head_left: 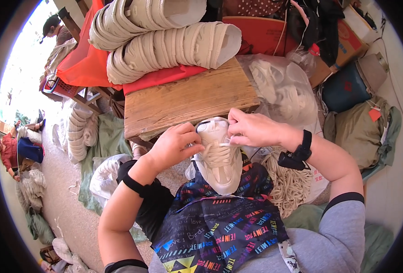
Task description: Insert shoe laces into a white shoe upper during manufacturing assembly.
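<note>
A cream-white sneaker (pixel 219 170) rests toe-down on my lap, on a dark apron with colourful print (pixel 219 227). My left hand (pixel 174 143) pinches a shoelace (pixel 217 152) at the shoe's left upper eyelets. My right hand (pixel 251 129) grips the lace end at the top right of the tongue. Both wrists wear black bands.
A worn wooden bench (pixel 188 100) stands just beyond the shoe, with stacked shoe uppers (pixel 165 45) on red cloth. A clear bag of shoes (pixel 279 86) sits right; a bundle of cream laces (pixel 290 184) lies beside my lap. People sit far left (pixel 10 150).
</note>
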`<state>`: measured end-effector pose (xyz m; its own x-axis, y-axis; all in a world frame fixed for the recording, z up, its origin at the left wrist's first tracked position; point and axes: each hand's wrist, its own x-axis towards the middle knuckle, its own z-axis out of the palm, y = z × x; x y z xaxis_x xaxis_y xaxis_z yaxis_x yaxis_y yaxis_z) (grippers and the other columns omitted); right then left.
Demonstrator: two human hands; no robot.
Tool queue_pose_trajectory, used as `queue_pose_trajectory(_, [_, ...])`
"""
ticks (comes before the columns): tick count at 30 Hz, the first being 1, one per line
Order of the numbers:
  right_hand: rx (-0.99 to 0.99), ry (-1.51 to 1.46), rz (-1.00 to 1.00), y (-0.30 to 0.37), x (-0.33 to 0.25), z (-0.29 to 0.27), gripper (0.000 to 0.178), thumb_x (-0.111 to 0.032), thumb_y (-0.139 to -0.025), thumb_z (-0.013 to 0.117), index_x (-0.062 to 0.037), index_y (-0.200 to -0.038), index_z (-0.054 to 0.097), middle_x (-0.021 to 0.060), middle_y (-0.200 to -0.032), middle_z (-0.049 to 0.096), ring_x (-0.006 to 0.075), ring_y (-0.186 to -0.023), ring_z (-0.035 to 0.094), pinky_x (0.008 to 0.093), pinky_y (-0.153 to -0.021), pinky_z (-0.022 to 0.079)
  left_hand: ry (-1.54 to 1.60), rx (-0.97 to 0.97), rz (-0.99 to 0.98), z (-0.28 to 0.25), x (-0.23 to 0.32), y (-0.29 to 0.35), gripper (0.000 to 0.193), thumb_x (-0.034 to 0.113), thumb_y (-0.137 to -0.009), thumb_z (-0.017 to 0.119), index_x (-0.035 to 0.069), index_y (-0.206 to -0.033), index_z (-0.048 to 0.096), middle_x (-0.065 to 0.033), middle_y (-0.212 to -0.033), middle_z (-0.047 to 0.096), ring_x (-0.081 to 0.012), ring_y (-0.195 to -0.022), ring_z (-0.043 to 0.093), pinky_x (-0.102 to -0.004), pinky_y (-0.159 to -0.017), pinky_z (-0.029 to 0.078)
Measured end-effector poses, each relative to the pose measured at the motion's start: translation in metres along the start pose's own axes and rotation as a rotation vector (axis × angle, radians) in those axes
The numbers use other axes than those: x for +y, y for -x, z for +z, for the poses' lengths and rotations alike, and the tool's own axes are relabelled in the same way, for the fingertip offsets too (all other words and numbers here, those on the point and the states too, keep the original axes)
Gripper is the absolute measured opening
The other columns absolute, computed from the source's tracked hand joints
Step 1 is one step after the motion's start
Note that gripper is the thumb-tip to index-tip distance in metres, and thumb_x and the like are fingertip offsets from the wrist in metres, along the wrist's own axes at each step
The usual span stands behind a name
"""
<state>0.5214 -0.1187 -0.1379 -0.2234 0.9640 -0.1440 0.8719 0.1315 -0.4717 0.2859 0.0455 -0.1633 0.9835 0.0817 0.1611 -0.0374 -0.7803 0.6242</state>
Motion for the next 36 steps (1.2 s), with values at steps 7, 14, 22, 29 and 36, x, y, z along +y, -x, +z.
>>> queue_pose_trajectory(7, [0.27,-0.435,0.205,-0.008,0.003,0.047,0.024,-0.03,-0.083,0.071,-0.0068,-0.078,0.068,0.0066,-0.099,0.053,0.0208,-0.09,0.058,0.0337,-0.077,0.048,0.308,0.087,-0.169,0.029,-0.007,0.007,0.012,0.014,-0.084,0.073,0.003,-0.088,0.07,-0.0046,-0.1,0.047,-0.0166,-0.094,0.05,-0.0275,-0.081,0.043])
queue_pose_trajectory(14, [0.271,-0.853,0.074,-0.015,-0.044,0.004,0.014,-0.018,-0.089,0.068,-0.0042,-0.087,0.07,0.0047,-0.103,0.059,0.0127,-0.09,0.057,0.029,-0.075,0.047,0.627,0.477,-0.375,-0.004,0.046,-0.01,0.016,0.017,-0.091,0.068,0.002,-0.089,0.071,-0.0035,-0.108,0.048,-0.0135,-0.102,0.046,-0.027,-0.087,0.042])
queue_pose_trajectory(22, [0.226,-1.228,-0.217,-0.029,-0.093,-0.062,0.022,-0.024,-0.1,0.057,-0.004,-0.092,0.061,0.0051,-0.086,0.066,0.0056,-0.066,0.058,0.0203,-0.062,0.048,1.134,0.302,-0.31,-0.043,0.065,-0.025,0.023,0.02,-0.097,0.062,0.004,-0.113,0.063,0.0028,-0.1,0.062,-0.0057,-0.087,0.053,-0.0225,-0.08,0.044])
queue_pose_trajectory(29, [0.605,-1.081,-0.332,-0.034,-0.107,-0.124,0.021,-0.021,-0.101,0.052,-0.0025,-0.101,0.063,0.008,-0.09,0.068,0.0071,-0.074,0.06,0.0218,-0.066,0.049,1.184,0.1,-0.236,-0.038,0.074,-0.03,0.024,0.024,-0.098,0.059,0.003,-0.105,0.069,-0.0006,-0.103,0.066,-0.0064,-0.093,0.058,-0.0222,-0.083,0.044])
queue_pose_trajectory(36, [1.019,-1.539,0.125,0.007,0.007,-0.101,0.029,-0.007,-0.094,0.057,0.0021,-0.121,0.057,0.0082,-0.09,0.067,0.0059,-0.069,0.055,0.0204,-0.059,0.043,1.8,0.81,-0.434,-0.036,-0.007,0.028,0.019,0.024,-0.1,0.054,0.01,-0.087,0.058,0.0019,-0.075,0.055,-0.0123,-0.074,0.054,-0.0298,-0.075,0.046])
